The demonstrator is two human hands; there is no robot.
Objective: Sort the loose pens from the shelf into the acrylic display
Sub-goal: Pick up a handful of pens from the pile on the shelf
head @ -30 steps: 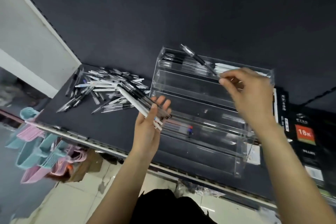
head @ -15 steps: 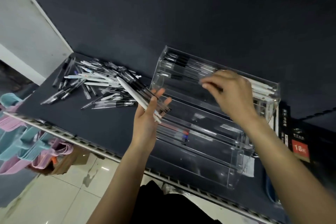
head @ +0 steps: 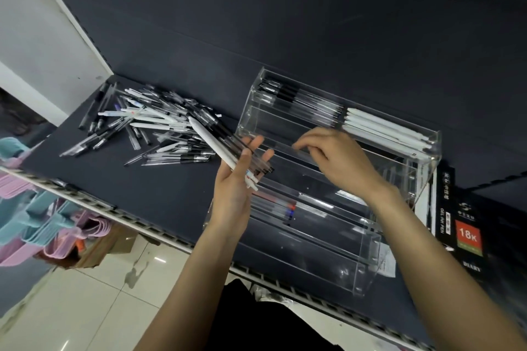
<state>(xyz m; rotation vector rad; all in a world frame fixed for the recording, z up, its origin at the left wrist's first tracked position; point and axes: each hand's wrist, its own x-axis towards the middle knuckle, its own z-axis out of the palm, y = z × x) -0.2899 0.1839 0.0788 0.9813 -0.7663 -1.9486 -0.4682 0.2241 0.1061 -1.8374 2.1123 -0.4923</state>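
Head view: your left hand (head: 236, 179) loosely cradled a pen bundle (head: 228, 151); your right hand (head: 336, 159) hovered curled, grip indeterminate. Bundle could spill.

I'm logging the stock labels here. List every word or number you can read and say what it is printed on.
"18K", white on a red patch of the black box right of the clear display.
"DIARY", lower on the same box.
"GEL INK PEN", running sideways up that box.
Other print on the box, the white sticker on the display, and markings on the pens: too small or blurred to read.
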